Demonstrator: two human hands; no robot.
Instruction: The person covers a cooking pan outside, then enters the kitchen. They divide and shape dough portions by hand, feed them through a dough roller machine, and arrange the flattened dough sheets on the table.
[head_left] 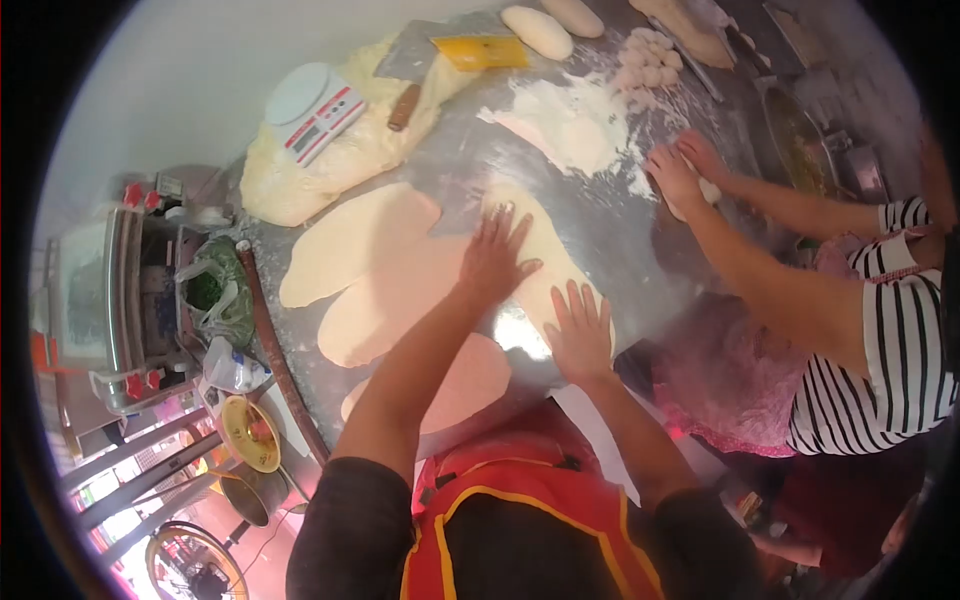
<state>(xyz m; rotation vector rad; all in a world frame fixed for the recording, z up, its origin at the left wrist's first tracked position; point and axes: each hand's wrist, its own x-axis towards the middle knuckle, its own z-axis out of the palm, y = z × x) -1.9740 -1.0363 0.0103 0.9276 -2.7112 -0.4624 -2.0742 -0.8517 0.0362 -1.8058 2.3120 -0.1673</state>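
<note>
Both my hands lie on a long flattened piece of dough [537, 240] on the metal work table [460, 160]. Toward its far end, my left hand [493, 255] presses down with fingers spread. My right hand [580, 330] rests flat on the near end, its fingers apart. To the left lie more flat dough sheets: one farthest out [350, 240], a middle sheet [390, 305] under my left forearm's side, and a near sheet [470, 380] partly hidden by that forearm.
A kitchen scale [312, 105] sits on a large dough mass [290, 190]. Beyond are a yellow scraper [482, 52], a flour pile [570, 125] and small dough balls [648, 62]. On the right, a co-worker's hands [685, 175] press dough. A long rolling pin [270, 345] lines the left edge.
</note>
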